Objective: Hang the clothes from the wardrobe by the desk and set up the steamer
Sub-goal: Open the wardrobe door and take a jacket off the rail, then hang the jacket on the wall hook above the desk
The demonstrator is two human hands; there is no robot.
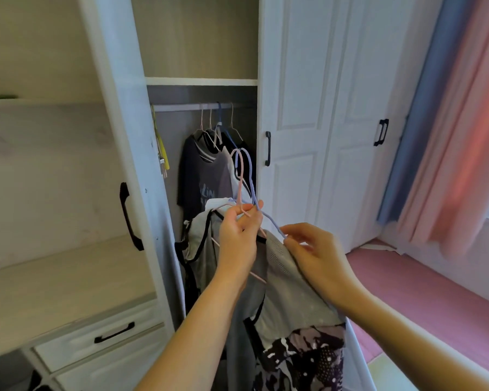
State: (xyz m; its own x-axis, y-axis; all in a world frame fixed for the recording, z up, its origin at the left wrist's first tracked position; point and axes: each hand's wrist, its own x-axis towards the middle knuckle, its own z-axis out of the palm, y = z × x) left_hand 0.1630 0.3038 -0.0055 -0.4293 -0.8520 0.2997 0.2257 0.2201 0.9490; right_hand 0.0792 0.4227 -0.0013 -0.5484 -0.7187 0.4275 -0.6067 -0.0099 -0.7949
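Head view into an open wardrobe, both hands raised in front of it. Left hand curled round the necks of two hangers, pink and blue, hooks standing up above the knuckles and already off the rail. Right hand just right of the left, fingertips pinching the blue hanger's sloping arm where a grey top drapes over it. Below both wrists, more cloth hanging down: grey fabric with black trim, then a dark patterned piece. Beyond the left hand, further clothes still on the rail on several hangers. Left of the left forearm, the open door and a pale worktop with drawers under it. Right of the right hand, closed doors and a pink and blue curtain. No steamer in view.

Probable step: gathering the lifted clothes for carrying to the desk. To do it well:
- Keep both hooks facing one way and bunched in one firm grip, so neither twists loose.
- Settle the grey top's shoulder squarely on the blue arm before letting go with the right hand; slipping looks likely on that slope.
- Lift high enough for hems to pass the door edge without snagging.
- Support the hanging weight from below while turning away.
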